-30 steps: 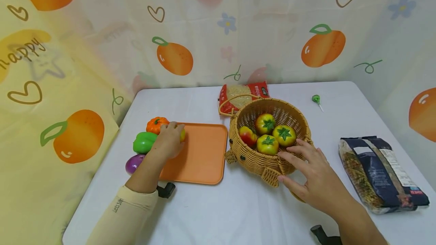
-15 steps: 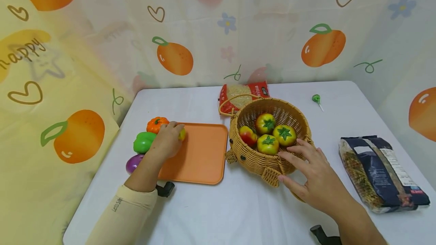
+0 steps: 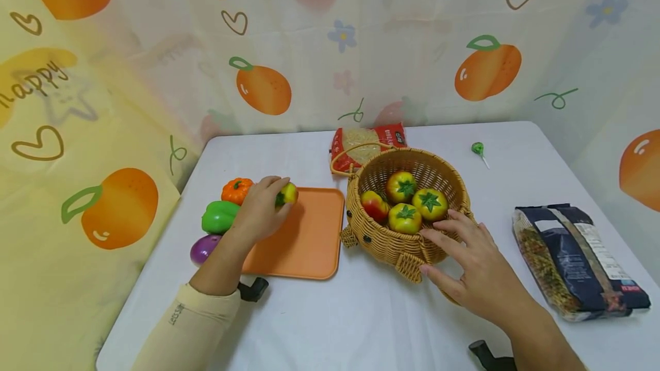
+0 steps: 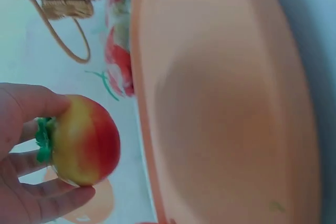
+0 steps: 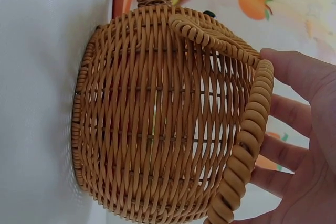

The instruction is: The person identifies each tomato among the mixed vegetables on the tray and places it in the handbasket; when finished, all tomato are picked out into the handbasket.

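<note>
My left hand (image 3: 262,210) holds a yellow-and-red toy tomato (image 4: 86,142) with a green leafy top, above the left part of an orange tray (image 3: 314,239). In the left wrist view its thumb and fingers close around the fruit. On the right, my right hand (image 3: 471,262) touches the rim of a wicker basket (image 3: 384,248), its fingers spread and fairly straight. The right wrist view has the thumb beside the thick handle (image 5: 249,129) and the other fingers behind it. Several toy tomatoes (image 3: 404,219) with green tops lie inside the basket.
Left of the tray sit an orange toy pumpkin (image 3: 236,190), a green toy pepper (image 3: 219,217) and a purple round toy (image 3: 203,249). Behind the basket lies a red food packet (image 3: 361,145). A green lollipop (image 3: 478,149) and a dark bag (image 3: 577,262) are farther right.
My left hand has lifted the toy tomato and shifted slightly to the right, so more of the fruit shows. The right hand and basket have stayed where they were.
</note>
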Demonstrator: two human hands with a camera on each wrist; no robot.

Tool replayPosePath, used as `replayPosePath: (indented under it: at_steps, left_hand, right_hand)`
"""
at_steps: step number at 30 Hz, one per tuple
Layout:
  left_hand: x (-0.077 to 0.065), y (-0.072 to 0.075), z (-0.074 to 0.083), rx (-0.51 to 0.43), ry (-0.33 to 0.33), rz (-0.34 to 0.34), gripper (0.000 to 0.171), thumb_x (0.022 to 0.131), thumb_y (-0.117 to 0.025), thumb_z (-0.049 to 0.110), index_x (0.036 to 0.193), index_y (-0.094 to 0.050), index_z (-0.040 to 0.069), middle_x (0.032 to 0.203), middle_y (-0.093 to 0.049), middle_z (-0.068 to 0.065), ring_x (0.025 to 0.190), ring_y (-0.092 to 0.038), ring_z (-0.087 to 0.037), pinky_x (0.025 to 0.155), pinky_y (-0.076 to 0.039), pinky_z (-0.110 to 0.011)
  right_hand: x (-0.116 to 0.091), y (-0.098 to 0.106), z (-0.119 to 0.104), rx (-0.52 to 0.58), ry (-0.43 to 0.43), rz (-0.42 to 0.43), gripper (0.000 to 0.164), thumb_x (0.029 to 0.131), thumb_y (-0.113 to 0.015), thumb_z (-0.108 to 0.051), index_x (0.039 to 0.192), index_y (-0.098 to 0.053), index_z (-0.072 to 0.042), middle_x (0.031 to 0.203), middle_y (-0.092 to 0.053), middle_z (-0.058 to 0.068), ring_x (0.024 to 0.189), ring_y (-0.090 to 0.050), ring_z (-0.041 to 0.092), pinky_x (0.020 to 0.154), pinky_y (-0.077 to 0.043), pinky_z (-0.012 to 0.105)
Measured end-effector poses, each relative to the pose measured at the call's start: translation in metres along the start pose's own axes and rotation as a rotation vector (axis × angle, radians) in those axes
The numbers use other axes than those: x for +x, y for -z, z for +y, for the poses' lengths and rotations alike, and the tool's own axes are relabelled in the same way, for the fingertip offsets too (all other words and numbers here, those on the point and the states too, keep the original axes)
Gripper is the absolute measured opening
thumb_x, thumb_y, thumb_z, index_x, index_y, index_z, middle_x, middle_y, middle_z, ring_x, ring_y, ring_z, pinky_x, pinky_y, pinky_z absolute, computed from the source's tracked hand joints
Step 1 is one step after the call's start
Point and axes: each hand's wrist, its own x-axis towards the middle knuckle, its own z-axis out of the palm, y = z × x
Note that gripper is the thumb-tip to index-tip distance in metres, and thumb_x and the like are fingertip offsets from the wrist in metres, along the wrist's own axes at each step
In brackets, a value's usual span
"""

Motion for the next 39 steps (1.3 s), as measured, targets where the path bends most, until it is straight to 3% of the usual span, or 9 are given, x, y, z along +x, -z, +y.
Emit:
replayPosePath:
  at_steps: [9,16,20,29,36,39]
  left_hand:
    - [-0.002,0.011,0.031,-0.112,-0.037,0.077,0.059,0.096,-0.071,0.031,0.15,-0.052,0.016,0.15,-0.049,-0.011,0.133,-0.048,-0.036,0.106,-0.049,-0.054]
    - [-0.005,0.021,0.058,-0.205,-0.143,0.173,0.058,0.095,-0.073,0.028,0.148,-0.055,0.017,0.15,-0.05,-0.009,0.137,-0.046,-0.033,0.106,-0.05,-0.052]
    - [-0.005,0.024,0.076,-0.25,-0.203,0.192,0.057,0.094,-0.074,0.026,0.148,-0.055,0.016,0.15,-0.049,-0.009,0.137,-0.046,-0.032,0.102,-0.054,-0.048]
    - [0.005,0.021,0.111,-0.274,-0.37,0.192,0.058,0.095,-0.073,0.025,0.148,-0.054,0.015,0.151,-0.05,-0.007,0.138,-0.046,-0.029,0.107,-0.05,-0.047]
    - [0.017,0.014,0.135,-0.199,-0.549,0.155,0.057,0.096,-0.073,0.023,0.149,-0.054,0.012,0.152,-0.049,-0.011,0.139,-0.045,-0.032,0.112,-0.044,-0.048]
    - [0.021,0.007,0.142,-0.163,-0.586,0.11,0.057,0.095,-0.073,0.022,0.149,-0.054,0.013,0.155,-0.045,-0.01,0.143,-0.042,-0.031,0.115,-0.042,-0.047]
  right_hand:
    - [0.0,-0.001,0.001,0.003,0.012,0.007,0.058,0.078,-0.088,-0.028,0.132,-0.067,-0.026,0.134,-0.059,0.006,0.143,-0.039,0.043,0.101,-0.032,0.082]
    - [-0.001,-0.001,0.002,0.002,0.026,0.016,0.059,0.078,-0.088,-0.028,0.132,-0.067,-0.026,0.133,-0.058,0.006,0.143,-0.04,0.043,0.099,-0.033,0.081]
    - [-0.001,-0.001,0.003,0.001,0.028,0.02,0.059,0.078,-0.088,-0.028,0.133,-0.067,-0.025,0.133,-0.058,0.006,0.142,-0.04,0.044,0.098,-0.034,0.081]
    - [0.0,-0.002,0.002,0.004,0.009,0.008,0.058,0.079,-0.087,-0.029,0.133,-0.067,-0.027,0.134,-0.059,0.006,0.143,-0.039,0.042,0.1,-0.032,0.082]
    - [-0.001,-0.003,0.004,0.013,0.024,0.027,0.058,0.079,-0.088,-0.028,0.133,-0.067,-0.028,0.134,-0.06,0.006,0.142,-0.041,0.043,0.098,-0.032,0.082]
    - [-0.001,-0.004,0.005,0.009,0.03,0.034,0.057,0.079,-0.087,-0.029,0.133,-0.067,-0.028,0.134,-0.06,0.007,0.142,-0.041,0.044,0.097,-0.033,0.082]
